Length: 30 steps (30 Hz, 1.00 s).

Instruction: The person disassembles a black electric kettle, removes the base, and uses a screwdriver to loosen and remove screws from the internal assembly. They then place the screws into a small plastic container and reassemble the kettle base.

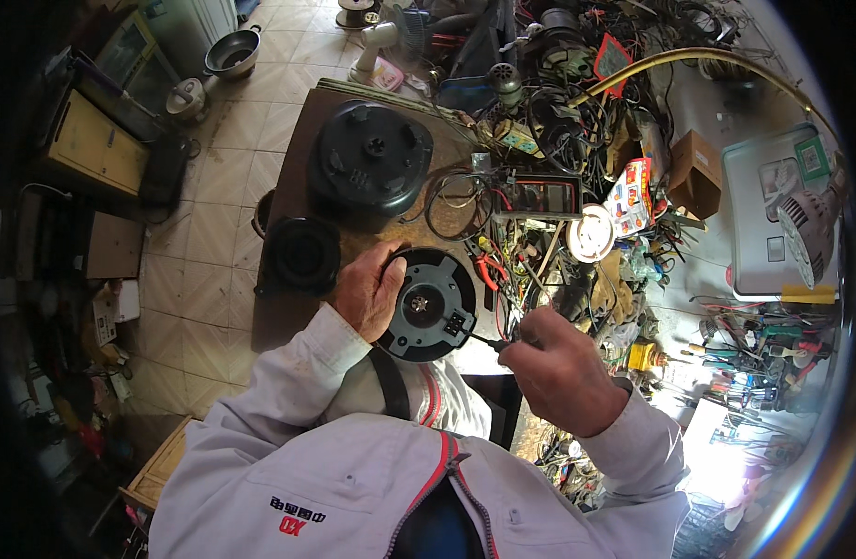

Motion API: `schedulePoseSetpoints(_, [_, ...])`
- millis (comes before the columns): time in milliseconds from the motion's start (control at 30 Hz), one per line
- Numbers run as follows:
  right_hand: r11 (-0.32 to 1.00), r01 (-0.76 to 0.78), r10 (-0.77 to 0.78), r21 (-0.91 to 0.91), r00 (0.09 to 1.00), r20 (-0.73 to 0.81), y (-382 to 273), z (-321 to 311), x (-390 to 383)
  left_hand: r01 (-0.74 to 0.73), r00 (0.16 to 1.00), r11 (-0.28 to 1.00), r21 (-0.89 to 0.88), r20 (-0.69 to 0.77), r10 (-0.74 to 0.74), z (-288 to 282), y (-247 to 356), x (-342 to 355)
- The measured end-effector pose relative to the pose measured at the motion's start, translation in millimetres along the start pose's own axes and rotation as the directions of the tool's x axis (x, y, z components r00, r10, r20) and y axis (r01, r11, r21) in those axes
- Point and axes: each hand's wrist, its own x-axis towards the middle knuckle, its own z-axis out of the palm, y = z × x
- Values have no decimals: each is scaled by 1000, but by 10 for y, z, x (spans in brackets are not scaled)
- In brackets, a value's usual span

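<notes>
My left hand (367,291) grips the left rim of a round black appliance base (412,347), which is tilted up above my lap at the table's near edge. A grey metal plate (426,270) with a round hole covers much of its face. To the right of it, my right hand (563,373) is closed on the dark handle of a screwdriver (489,342). Its thin shaft points left, with the tip at or very near a small black connector block (456,323) on the plate. Whether the tip touches a screw is too small to tell.
A large black appliance housing (370,158) and a round black part (302,256) stand on the brown table (298,168). Red-handled pliers (489,270) lie among tools and wires on the right. Beyond them are a lit lamp (591,233) and a cardboard box (696,174).
</notes>
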Motion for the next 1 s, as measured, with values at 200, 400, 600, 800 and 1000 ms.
schedulePoseSetpoints(200, [961,-155,195,-227,967,162,-221,-28,-72,5,1000,1000,-10,-10,-5,-3,-13,-5])
schedulePoseSetpoints(400, [950,-248,304,-191,879,368,-85,-178,33,-30,999,999,30,-10,30,-4,-58,4])
schedulePoseSetpoints(600, [936,-313,348,-161,761,548,39,-189,231,-23,999,1000,-9,-25,23,15,-15,-6])
schedulePoseSetpoints(800, [649,464,-157,-603,857,490,-202,-29,162,-42,997,999,-10,-65,41,-2,21,11])
schedulePoseSetpoints(1000, [848,328,-221,-415,932,286,0,-54,150,-44,998,999,16,-33,45,-15,66,15])
